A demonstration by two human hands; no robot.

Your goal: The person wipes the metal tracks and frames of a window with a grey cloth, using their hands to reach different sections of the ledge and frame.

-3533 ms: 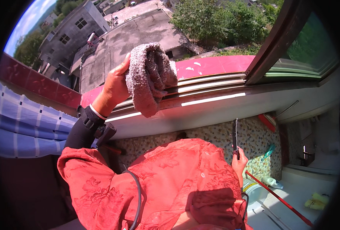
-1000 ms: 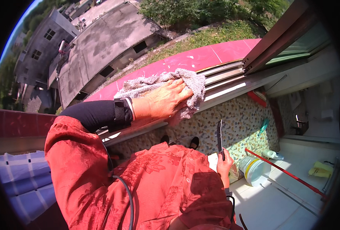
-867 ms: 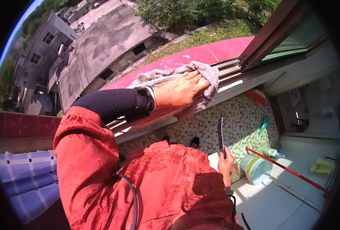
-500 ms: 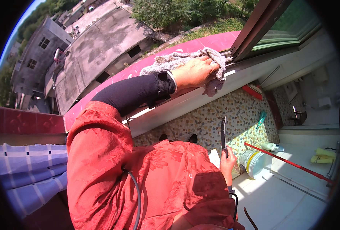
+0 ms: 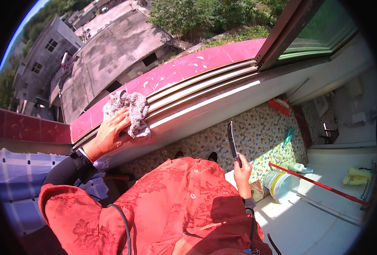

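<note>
With fingers bent over it, my left hand presses a crumpled grey-pink cloth onto the window sill track near its left end. Part of the cloth hangs over the inner edge of the sill. The metal sliding-window track runs right from the cloth, beside the pink tiled outer ledge. Lower right, my right hand is closed round the handle of a slim black brush. The brush stands roughly upright in front of my body, apart from the sill. Its handle end is hidden in my fingers.
A brown-framed window pane stands at the right end of the track. To the right are a clear bucket, a red pole and yellow cloths. A blue checked curtain hangs at left. Beyond the ledge lies a drop towards rooftops.
My left hand has swept the cloth left along the track, from the window frame to the sill's left part, uncovering the track. My right hand with the brush has shifted slightly left.
</note>
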